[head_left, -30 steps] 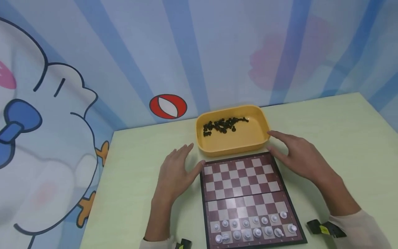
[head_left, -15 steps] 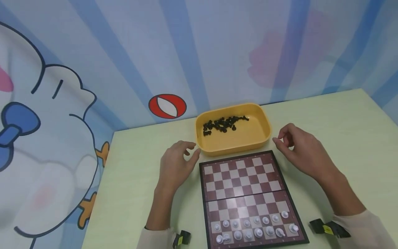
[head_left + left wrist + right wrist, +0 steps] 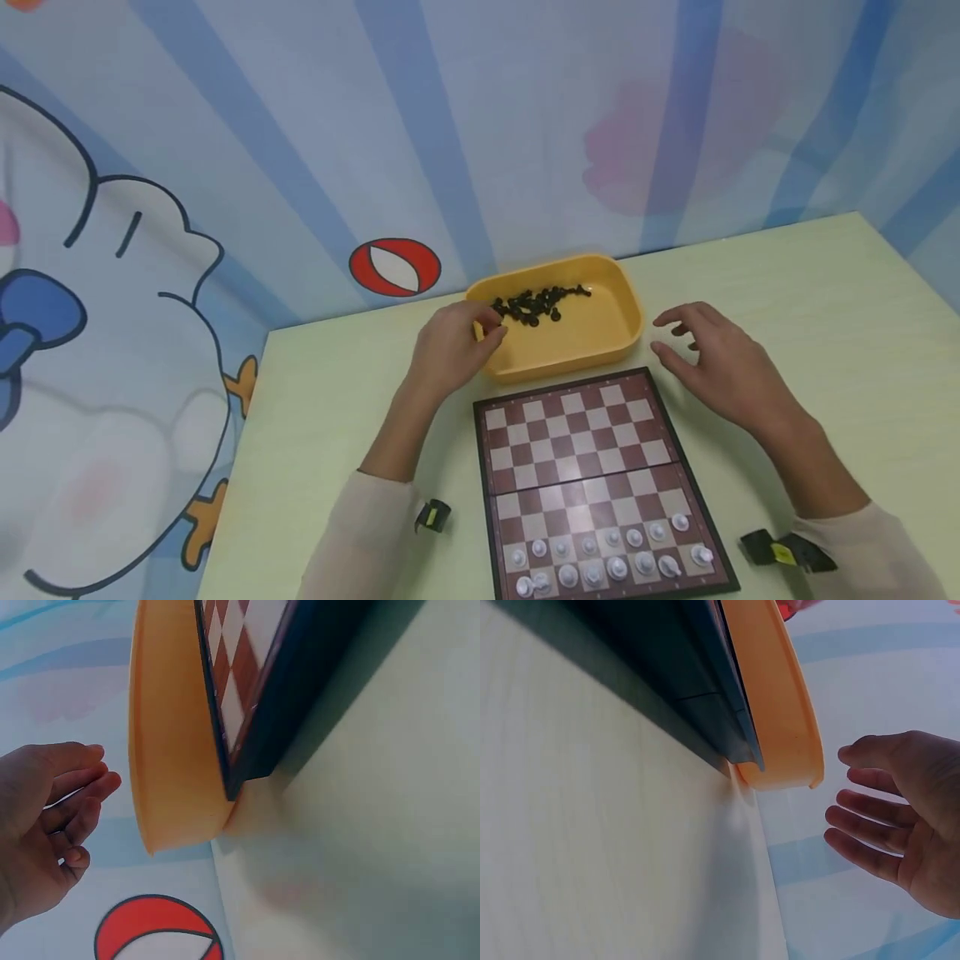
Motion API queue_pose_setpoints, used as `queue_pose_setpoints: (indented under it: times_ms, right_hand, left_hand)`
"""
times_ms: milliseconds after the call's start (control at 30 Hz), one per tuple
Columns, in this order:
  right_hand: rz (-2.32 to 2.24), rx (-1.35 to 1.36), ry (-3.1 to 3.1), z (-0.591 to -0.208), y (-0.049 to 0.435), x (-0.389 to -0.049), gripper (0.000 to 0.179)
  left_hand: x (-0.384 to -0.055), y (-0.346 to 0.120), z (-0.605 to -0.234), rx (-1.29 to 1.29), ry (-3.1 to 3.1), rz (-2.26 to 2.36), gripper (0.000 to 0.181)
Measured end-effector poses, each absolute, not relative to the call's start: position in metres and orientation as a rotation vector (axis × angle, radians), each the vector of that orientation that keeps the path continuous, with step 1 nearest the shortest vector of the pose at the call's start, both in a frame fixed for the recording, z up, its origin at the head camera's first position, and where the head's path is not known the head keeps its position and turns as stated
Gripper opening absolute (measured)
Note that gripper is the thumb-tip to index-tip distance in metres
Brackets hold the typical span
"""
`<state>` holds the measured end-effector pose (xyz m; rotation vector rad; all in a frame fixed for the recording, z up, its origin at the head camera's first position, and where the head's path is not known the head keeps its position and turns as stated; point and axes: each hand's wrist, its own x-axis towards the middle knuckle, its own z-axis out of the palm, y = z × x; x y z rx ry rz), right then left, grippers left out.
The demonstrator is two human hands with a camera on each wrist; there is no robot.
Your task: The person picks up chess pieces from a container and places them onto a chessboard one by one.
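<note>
My left hand (image 3: 452,348) hovers over the left end of a yellow tray (image 3: 585,331), its fingers loosely bent. Nothing shows between thumb and fingers in the left wrist view, where the hand (image 3: 46,825) is above the tray's rim (image 3: 141,735). Black chess pieces (image 3: 531,307) lie heaped in the tray; the hand covers some of them. To the tray's right, my right hand (image 3: 726,371) is held in the air with relaxed, spread fingers and holds nothing. In front of the tray lies a chessboard (image 3: 573,467), with white chess pieces (image 3: 617,568) standing in two rows at its near end.
Board and tray sit on a pale table (image 3: 330,433). Behind it rises a wall (image 3: 525,150) with blue stripes and cartoon figures. A dark strap device (image 3: 432,516) is at the left wrist, another device (image 3: 783,550) at the right.
My left hand has moved forward and right, from beside the tray to over its left end. The right hand's fingers first curled in, then loosened again.
</note>
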<state>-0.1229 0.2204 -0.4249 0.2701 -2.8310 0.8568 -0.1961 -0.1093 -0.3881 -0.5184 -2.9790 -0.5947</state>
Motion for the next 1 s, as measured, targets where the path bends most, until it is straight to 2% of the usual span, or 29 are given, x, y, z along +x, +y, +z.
queue_pose_setpoints:
  times_ms: [200,400,867,1000]
  right_hand:
    - [0.876,0.263,-2.890,-0.426,0.217,-0.121,0.054]
    - [0.799,0.277,-2.922,-0.429,0.210,-0.122,0.058]
    - [0.678,0.335,-2.881,-0.432,0.203,-0.120,0.054]
    - [0.712,0.321,-2.948,-0.428,0.201,-0.120,0.058]
  left_hand:
    - [-0.229,-0.088,-0.378,-0.729,-3.036,-0.458,0.018]
    - [-0.251,-0.073,-0.388,-0.825,-3.086,-0.348,0.016]
    - [-0.263,-0.058,-0.407,-0.859,-3.114,-0.117,0.008]
    - [-0.263,-0.057,-0.408,-0.845,-3.108,-0.108,0.021]
